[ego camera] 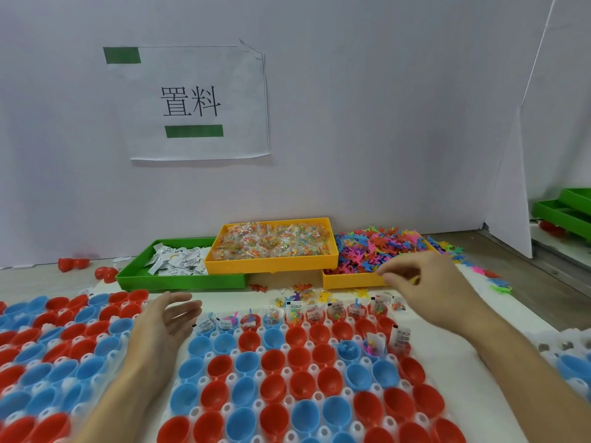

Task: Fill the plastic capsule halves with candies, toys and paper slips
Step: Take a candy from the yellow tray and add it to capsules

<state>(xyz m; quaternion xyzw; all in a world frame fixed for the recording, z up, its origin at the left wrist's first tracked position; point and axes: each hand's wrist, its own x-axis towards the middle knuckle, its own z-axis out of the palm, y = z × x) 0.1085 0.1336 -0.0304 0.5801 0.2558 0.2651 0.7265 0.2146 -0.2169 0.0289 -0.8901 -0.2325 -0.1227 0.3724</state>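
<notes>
I see my right hand (428,282) over the near edge of the yellow toy tray (351,279) at the desk's far right, fingers curled — whether they pinch a toy I cannot tell. My left hand (166,321) hovers open, fingers relaxed, between two white holder trays (204,362). Red and blue capsule halves (275,388) sit in them — the far row holds candy packets (295,311) and slips.

I see one wide head-worn view, looking forward and down over the near capsule tray (319,394) toward the supply bins (271,262) against the white wall (383,123)
</notes>
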